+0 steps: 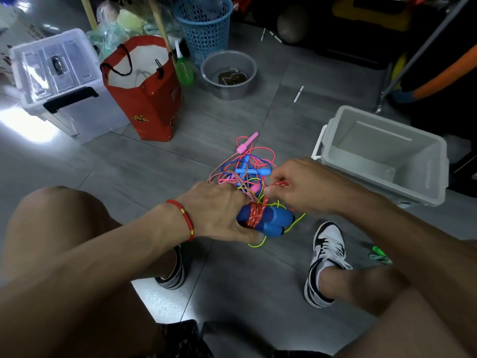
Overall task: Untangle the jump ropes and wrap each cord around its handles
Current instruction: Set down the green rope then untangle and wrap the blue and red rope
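Two handles: the left hand (219, 210) clasps the paired blue handles (268, 220), red cord (255, 215) wound round them.
Right hand (304, 187): pinches the cord's free end.
Risk: the yellow cord (258, 242) beneath could get wrapped in.
Beyond: tangled ropes (245, 169) on the floor (154, 164).

Two dark blue foam handles (271, 219) lie side by side, bound by one red braided cord (254, 215); two light blue plastic handles (254, 171) and two pink plastic handles (247, 143) sit in the tangle, the second pink one (254, 188) mostly hidden. Loose cords number at least three by colour: pink (268, 153), blue (227, 165), yellow-green (258, 244). Two storage bins are present, one clear lidded (64, 81) and one open grey (382, 153), plus one red paper bag (147, 99), one blue mesh basket (204, 24), one grey round bowl (228, 73), and two hands (219, 210) (302, 184).
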